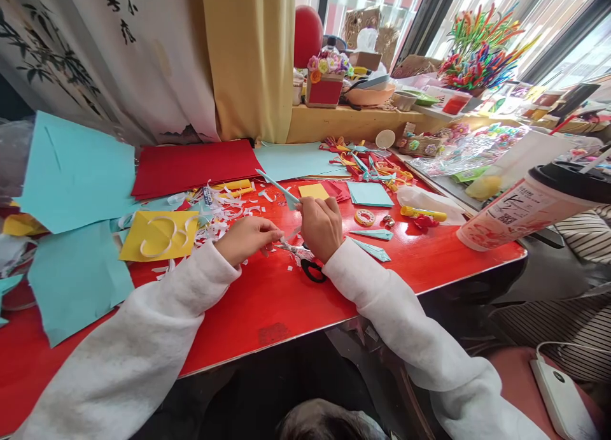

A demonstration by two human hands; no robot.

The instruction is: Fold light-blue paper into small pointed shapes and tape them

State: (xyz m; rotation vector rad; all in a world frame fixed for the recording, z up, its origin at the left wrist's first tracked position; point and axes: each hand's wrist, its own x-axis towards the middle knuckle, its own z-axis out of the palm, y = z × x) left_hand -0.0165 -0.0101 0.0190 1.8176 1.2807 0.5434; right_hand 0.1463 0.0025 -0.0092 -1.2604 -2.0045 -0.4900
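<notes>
My right hand [322, 227] is closed around a light-blue folded paper piece [280, 188], whose narrow tip points up and to the left. My left hand [251, 236] is just left of it, thumb and fingertips pinched together. A thin whitish bit shows near those fingertips, too small to name. Scissors [312, 270] with black handles lie on the table beneath my hands, partly hidden by my right hand. Right of it rest two folded light-blue paper pieces [372, 249], a roll of tape [365, 217] and a stack of blue paper squares [370, 194].
White paper scraps [224, 214] litter the red table [229, 325] on the left, beside a yellow sheet [157, 236] and large blue sheets [81, 172]. Red sheets [195, 166] lie at the back. A lidded drink cup [525, 204] leans at the right edge.
</notes>
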